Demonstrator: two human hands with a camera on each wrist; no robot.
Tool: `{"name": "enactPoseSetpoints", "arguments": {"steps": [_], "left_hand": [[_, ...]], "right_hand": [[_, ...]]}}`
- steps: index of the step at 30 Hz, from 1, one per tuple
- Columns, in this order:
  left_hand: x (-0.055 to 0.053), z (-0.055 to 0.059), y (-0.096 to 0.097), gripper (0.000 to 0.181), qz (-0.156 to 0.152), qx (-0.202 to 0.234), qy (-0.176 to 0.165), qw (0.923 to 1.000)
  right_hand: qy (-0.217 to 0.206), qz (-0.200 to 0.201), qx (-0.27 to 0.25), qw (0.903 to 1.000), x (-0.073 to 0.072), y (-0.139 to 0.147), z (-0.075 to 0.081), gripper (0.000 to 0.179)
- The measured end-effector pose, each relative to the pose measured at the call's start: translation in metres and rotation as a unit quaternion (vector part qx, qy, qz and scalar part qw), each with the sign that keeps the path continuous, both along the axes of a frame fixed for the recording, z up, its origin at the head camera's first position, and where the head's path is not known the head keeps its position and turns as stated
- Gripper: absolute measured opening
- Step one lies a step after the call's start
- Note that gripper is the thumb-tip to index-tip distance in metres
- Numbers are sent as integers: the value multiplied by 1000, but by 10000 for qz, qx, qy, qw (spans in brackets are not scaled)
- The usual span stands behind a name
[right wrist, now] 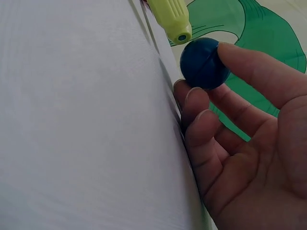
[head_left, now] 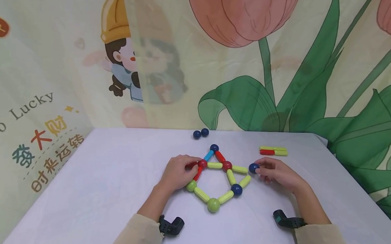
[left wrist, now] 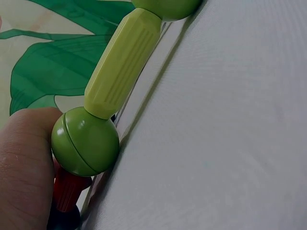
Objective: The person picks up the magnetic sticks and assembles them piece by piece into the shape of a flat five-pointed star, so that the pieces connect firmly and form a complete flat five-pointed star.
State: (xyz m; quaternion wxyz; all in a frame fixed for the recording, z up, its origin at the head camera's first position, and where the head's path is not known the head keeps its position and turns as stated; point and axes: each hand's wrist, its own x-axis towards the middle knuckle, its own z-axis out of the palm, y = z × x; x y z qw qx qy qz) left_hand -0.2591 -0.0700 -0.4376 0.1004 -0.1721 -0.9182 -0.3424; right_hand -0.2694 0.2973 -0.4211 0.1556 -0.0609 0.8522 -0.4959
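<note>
A frame of coloured rods and balls lies on the table. My left hand (head_left: 179, 171) grips it at the left red ball (head_left: 203, 164), from which a red rod (head_left: 198, 173) leads to a green ball (left wrist: 85, 141). Between thumb and fingers, my right hand (head_left: 277, 173) pinches a dark blue ball (right wrist: 205, 63). That ball is close to the free end of a yellow-green rod (head_left: 239, 169) sticking out from the second red ball (head_left: 227, 166). Another yellow-green rod (head_left: 244, 181) points up from the frame's blue ball (head_left: 236, 190).
Two loose dark blue balls (head_left: 197, 134) lie near the table's back edge. Several spare rods (head_left: 273, 149), yellow-green and red, lie side by side at the back right. A printed cloth (head_left: 163, 113) hangs behind the white table (head_left: 115, 191).
</note>
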Motion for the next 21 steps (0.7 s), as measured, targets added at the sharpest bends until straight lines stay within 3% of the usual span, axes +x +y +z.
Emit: {"name": "enactPoseSetpoints", "arguments": {"steps": [21], "left_hand": [[-1, -1, 0, 32, 29, -51, -32, 10000]], "right_hand": [[197, -45, 531, 9984, 4, -5, 2, 47]]}}
